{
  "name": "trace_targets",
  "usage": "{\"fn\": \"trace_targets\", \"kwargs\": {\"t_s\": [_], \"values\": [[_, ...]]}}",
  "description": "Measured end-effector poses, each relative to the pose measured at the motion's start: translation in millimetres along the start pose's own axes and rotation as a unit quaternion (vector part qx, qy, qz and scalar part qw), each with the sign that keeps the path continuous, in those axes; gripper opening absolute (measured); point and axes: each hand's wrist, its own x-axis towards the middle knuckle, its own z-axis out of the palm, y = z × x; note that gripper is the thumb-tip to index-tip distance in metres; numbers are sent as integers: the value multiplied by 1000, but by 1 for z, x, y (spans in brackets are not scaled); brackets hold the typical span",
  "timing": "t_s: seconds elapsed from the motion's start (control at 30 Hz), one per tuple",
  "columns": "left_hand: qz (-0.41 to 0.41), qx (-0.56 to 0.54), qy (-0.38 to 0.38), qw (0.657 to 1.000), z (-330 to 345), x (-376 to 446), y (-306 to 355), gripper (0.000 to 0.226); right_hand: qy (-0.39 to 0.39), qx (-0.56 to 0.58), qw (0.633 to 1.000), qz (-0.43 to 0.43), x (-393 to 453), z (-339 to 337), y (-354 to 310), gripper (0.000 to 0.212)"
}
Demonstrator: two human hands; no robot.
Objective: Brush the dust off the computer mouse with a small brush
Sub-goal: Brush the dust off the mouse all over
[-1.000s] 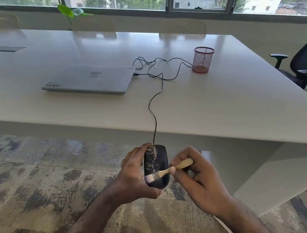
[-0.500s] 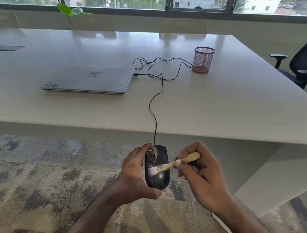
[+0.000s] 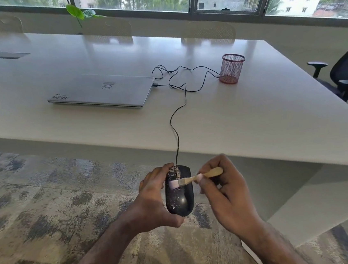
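Observation:
A black wired computer mouse (image 3: 181, 200), speckled with pale dust on its left front half, is held in the air in front of the table edge. My left hand (image 3: 154, 200) grips it from the left side and underneath. My right hand (image 3: 224, 193) pinches the wooden handle of a small brush (image 3: 195, 179). The brush lies across the mouse, its white bristles touching the upper left of the shell. The mouse cable (image 3: 176, 131) runs up over the table edge.
A white table (image 3: 252, 112) carries a closed grey laptop (image 3: 102, 92), the coiled cable and a red mesh pen cup (image 3: 232, 68). A black office chair (image 3: 345, 70) stands at the right. Patterned carpet (image 3: 48, 209) lies below.
The brush has travelled up the mouse, from near its middle toward the front, and my right hand rose slightly with it. My left hand and the mouse stay put.

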Motion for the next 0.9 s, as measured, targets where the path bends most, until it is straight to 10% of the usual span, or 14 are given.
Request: {"fn": "trace_targets", "kwargs": {"t_s": [0.9], "values": [[-12, -13, -12, 1000, -2, -1, 4, 125, -57, -25, 998, 0, -2, -3, 0, 22]]}}
